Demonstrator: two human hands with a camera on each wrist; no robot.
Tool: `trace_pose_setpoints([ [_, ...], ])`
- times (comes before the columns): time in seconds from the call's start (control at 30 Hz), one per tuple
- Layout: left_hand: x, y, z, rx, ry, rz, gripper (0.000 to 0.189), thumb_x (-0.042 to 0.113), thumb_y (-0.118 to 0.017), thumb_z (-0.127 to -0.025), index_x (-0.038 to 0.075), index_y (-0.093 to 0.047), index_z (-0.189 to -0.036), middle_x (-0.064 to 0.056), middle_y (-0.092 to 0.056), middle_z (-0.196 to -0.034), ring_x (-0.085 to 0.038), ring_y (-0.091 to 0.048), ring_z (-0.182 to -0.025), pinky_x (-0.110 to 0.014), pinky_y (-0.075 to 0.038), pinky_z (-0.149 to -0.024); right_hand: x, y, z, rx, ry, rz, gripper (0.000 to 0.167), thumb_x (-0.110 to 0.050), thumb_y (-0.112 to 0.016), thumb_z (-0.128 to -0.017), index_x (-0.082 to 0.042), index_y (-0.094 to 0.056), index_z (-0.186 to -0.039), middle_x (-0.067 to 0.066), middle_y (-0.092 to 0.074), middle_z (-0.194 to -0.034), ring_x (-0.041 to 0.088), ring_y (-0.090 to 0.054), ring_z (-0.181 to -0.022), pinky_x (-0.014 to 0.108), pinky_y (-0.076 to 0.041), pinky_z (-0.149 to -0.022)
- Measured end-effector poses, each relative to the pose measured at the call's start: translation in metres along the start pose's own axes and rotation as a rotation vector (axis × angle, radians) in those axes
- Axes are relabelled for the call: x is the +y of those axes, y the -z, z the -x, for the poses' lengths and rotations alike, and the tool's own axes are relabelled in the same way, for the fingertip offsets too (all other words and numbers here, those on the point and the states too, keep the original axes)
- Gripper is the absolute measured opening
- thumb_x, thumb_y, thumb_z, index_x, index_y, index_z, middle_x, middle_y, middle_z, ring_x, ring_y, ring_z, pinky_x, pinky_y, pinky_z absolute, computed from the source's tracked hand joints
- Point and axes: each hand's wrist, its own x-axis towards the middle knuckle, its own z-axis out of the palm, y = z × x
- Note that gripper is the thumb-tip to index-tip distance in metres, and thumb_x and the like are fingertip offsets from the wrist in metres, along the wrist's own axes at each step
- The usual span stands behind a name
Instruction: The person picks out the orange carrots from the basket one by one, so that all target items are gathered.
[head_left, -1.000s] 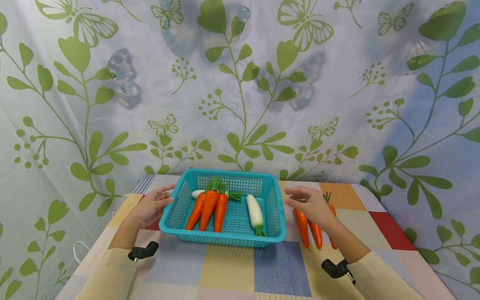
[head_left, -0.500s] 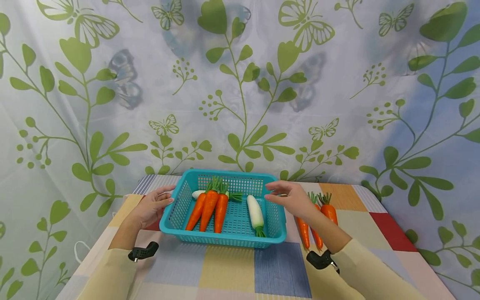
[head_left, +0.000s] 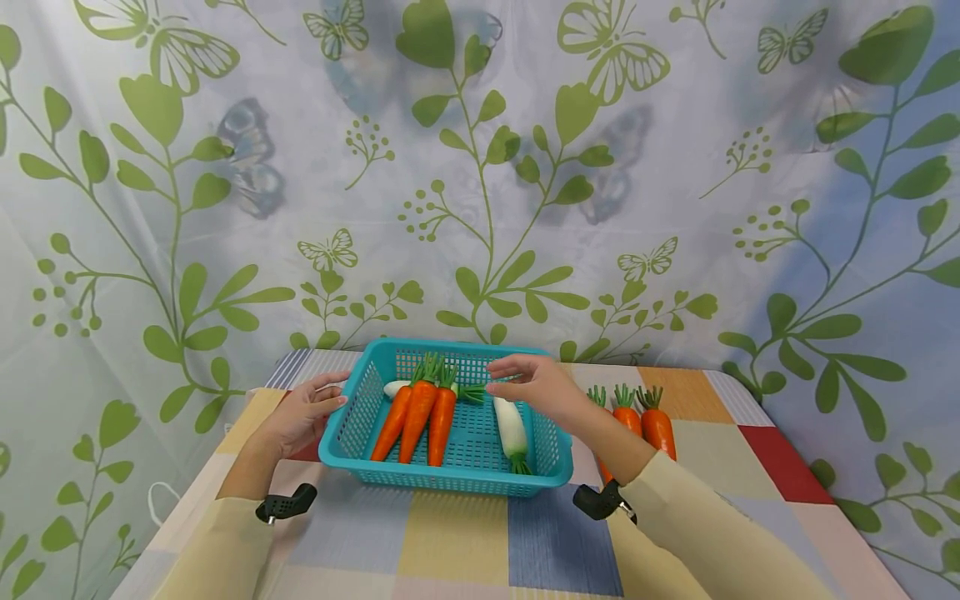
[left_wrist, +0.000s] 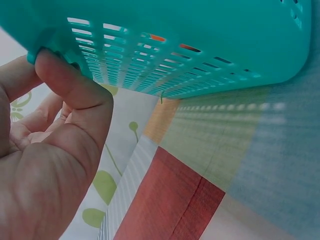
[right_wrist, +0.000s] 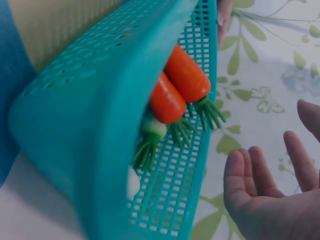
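Note:
A turquoise plastic basket (head_left: 472,479) stands on the table in the head view. Inside it lie several carrots (head_left: 417,421) at the left, a white radish (head_left: 511,429) at the right, and another radish partly hidden behind the carrots. My left hand (head_left: 303,414) is at the basket's left side; the left wrist view shows thumb and finger (left_wrist: 75,85) pinching its rim. Over the basket's right part hovers my right hand (head_left: 542,390), holding nothing, above the radish's upper end. In the right wrist view its fingers (right_wrist: 255,175) are spread apart beside the basket wall.
Right of the basket, more carrots (head_left: 657,429) lie on the checked tablecloth (head_left: 450,533), partly covered by my right forearm. A curtain (head_left: 480,183) with leaves and butterflies hangs behind the table. A white cable (head_left: 153,500) shows at the left.
My right hand has moved left, from above the carrots on the table to over the basket's right part. The left hand and the basket have stayed in place.

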Motion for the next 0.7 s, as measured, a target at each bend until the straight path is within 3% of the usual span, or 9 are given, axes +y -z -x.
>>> trace_pose_setpoints([
  [0.17,0.001,-0.001,0.0,0.006,0.005,-0.002,0.065,0.017,-0.06,-0.104,0.003,-0.027,-0.158,0.002,-0.064,-0.107,-0.01,-0.069,-0.098,-0.039,-0.06,-0.096,-0.006,-0.006,-0.008,-0.049,-0.01,-0.035,0.043,-0.03,-0.078,-0.092,-0.022,-0.068,-0.134,0.005,-0.067,-0.136,0.021,-0.068,-0.115,0.044,-0.057,-0.098],
  [0.4,0.002,-0.001,0.001,0.004,0.006,-0.018,0.065,0.018,-0.059,-0.105,0.003,-0.026,-0.158,0.007,-0.066,-0.105,-0.01,-0.069,-0.099,-0.038,-0.061,-0.095,-0.013,-0.017,-0.019,-0.064,-0.016,-0.052,0.042,-0.03,-0.077,-0.093,-0.022,-0.069,-0.133,0.006,-0.065,-0.137,0.019,-0.068,-0.11,0.038,-0.059,-0.093],
  [0.7,0.001,-0.002,0.001,-0.01,0.004,-0.005,0.064,0.016,-0.058,-0.105,0.002,-0.025,-0.158,0.007,-0.066,-0.106,-0.01,-0.069,-0.098,-0.038,-0.061,-0.094,-0.014,-0.029,-0.036,-0.072,-0.042,-0.107,0.04,-0.028,-0.079,-0.092,-0.023,-0.07,-0.131,0.005,-0.066,-0.135,0.02,-0.069,-0.11,0.04,-0.058,-0.098],
])
